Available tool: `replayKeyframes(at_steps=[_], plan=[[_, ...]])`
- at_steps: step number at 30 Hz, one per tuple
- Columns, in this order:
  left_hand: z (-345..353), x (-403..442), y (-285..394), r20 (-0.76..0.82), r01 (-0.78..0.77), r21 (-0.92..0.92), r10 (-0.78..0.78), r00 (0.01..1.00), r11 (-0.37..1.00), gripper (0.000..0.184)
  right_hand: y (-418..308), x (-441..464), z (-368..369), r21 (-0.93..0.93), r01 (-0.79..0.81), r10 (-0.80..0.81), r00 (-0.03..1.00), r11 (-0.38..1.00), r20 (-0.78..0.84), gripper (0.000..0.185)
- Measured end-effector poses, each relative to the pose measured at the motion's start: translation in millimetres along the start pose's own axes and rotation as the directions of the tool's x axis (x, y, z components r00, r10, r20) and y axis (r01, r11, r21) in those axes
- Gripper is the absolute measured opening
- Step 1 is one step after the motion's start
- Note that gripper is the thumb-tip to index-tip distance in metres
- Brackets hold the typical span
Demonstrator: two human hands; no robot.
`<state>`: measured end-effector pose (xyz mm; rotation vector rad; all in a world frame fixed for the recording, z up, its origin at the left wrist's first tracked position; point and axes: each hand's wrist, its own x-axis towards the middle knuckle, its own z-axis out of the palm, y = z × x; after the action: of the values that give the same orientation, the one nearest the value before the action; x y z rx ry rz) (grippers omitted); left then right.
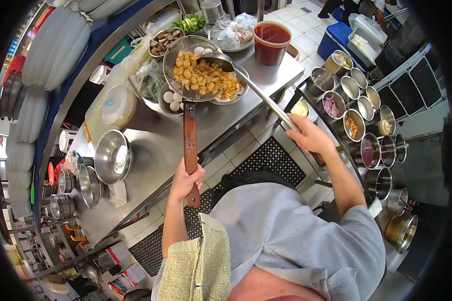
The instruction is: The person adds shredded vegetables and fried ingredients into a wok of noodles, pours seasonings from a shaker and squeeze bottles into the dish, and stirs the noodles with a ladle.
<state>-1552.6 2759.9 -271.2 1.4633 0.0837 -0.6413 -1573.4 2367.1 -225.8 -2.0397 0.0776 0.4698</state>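
Note:
My left hand [187,176] is wrapped round the wooden handle of a wire-mesh strainer [171,62]. Golden fried cubes [198,75] fill much of the strainer, which is over the steel counter [158,143]. In my right hand [310,134] is the long handle of a steel ladle [263,98]. The ladle's bowl is at the strainer's right side, over the cubes. Partly beneath the strainer is a metal bowl [244,76] with more golden pieces. A bowl of white eggs [174,104] stands just left of the strainer's handle.
A tub of red sauce [272,42] stands at the counter's far corner. A lidded container [118,106] and a large steel bowl [113,156] are on the left. Several metal pots of ingredients [351,125] line the right side. Another person [379,11] is at the back right.

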Motion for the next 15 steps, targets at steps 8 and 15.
replayKeyframes(at_steps=[8,15], plan=[[-3.2,8.4,-2.7,-0.043,0.008,0.075,-0.005,0.999,0.997,0.041,4.6,-11.6,-4.8,0.023,0.010,-0.007,0.995,1.000,-0.101,0.042],[-6.1,5.8,1.7,-0.046,-0.002,0.112,0.007,0.999,0.994,0.042,6.0,23.6,14.6,-0.006,0.152,-0.150,0.969,0.988,-0.195,0.046]])
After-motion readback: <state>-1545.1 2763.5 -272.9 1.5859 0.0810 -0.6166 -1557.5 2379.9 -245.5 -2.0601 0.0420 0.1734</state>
